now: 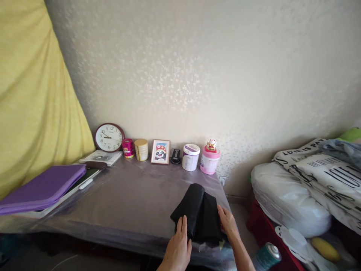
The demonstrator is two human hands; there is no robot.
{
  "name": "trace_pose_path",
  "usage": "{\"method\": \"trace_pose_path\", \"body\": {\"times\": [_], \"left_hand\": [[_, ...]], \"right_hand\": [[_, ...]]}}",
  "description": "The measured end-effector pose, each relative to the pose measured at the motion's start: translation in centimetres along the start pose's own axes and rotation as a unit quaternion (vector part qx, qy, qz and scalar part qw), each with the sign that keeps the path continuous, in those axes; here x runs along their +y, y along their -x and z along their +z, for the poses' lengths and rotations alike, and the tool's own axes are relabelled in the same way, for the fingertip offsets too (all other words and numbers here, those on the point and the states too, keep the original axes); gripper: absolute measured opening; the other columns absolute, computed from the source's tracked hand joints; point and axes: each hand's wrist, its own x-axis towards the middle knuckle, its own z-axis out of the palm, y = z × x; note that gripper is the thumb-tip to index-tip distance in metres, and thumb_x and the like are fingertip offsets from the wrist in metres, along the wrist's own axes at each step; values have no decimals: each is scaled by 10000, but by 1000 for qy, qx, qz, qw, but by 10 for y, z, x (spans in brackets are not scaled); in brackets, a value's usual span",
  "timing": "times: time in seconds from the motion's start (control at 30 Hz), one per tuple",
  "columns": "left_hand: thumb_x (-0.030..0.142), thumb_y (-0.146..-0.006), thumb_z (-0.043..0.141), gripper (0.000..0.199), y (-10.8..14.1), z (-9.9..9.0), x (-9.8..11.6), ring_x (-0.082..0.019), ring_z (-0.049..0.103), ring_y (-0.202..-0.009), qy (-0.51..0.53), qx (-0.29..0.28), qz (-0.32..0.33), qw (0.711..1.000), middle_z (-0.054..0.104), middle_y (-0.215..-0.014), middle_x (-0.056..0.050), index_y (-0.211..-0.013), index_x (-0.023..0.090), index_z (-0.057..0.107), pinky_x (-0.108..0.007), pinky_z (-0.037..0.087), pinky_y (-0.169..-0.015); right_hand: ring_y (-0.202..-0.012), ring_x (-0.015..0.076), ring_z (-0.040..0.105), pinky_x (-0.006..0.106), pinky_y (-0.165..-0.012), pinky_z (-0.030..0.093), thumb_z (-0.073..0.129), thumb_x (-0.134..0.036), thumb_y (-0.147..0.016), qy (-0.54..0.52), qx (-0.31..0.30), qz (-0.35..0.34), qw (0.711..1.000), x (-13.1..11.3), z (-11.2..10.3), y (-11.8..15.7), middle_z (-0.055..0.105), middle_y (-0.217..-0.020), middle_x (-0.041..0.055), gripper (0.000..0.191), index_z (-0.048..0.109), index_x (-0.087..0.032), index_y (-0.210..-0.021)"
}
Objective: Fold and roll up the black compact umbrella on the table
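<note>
A black folded item (191,209), smooth and soft-looking, lies near the front right edge of the covered table (135,195). Its left part is folded over in a rounded flap, and a flatter black part spreads out on the right. My left hand (179,242) rests on the lower left of the flap, fingers close together and pointing forward. My right hand (228,222) is at the right edge of the black item, thumb and fingers closed on that edge; the fingertips are partly hidden beneath it.
Along the wall stand a clock (109,137), a pink tin (128,148), a yellow-lidded jar (141,150), a panda picture (160,152) and two tubs (191,158). A purple folder (45,186) lies left. A spray can (267,256) and bagged bedding (287,195) are right.
</note>
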Motion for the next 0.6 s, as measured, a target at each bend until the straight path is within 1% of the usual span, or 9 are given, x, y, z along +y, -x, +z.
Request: {"method": "trace_pose_path", "body": {"times": [0.13,0.2,0.27,0.4,0.5,0.6], "left_hand": [[171,-786,327,649,0,0,-1,-190,443,-1151,-3,2,0,1000,139,-1440,-94,-1382,127,73,-216,344,-895],[170,-792,323,643,0,-1,0,-189,428,-1166,-8,-2,-1,1000,137,-1440,-93,-1382,125,71,-210,338,-898],[162,-794,323,641,0,-2,1,-182,428,-1166,-13,-8,-3,1000,133,-1440,-99,-1381,117,72,-200,339,-894],[153,-792,322,642,1,-2,3,-183,458,-1138,-20,-5,-3,1000,130,-1439,-104,-1381,115,70,-204,363,-871],[153,-788,322,643,0,-2,2,-183,451,-1146,-11,-4,-2,1000,131,-1438,-111,-1380,107,75,-209,359,-889],[169,-775,341,653,-2,-2,-3,-178,401,-1189,15,5,9,1000,165,-1431,-111,-1378,98,101,-210,327,-934]], "right_hand": [[-582,185,569,258,-506,407,372,-539,-723,49,32,-42,997,-1,6,-7,580,-552,34,408,538,-208,-552],[-594,185,564,260,-522,400,393,-529,-702,47,40,-59,996,2,8,-10,574,-551,33,393,528,-205,-525],[-535,168,540,254,-485,383,403,-526,-685,16,24,-43,999,6,7,-11,543,-509,18,386,557,-193,-564],[-380,126,456,239,-389,340,395,-540,-690,-68,-28,35,997,9,0,-7,460,-418,-34,428,595,-164,-724],[-368,132,477,238,-373,356,366,-556,-721,-39,-40,46,997,5,-4,-3,488,-427,-20,436,586,-180,-733],[-441,148,553,229,-386,392,355,-551,-744,-5,-28,49,998,4,-2,-3,588,-542,32,410,567,-203,-701]]}}
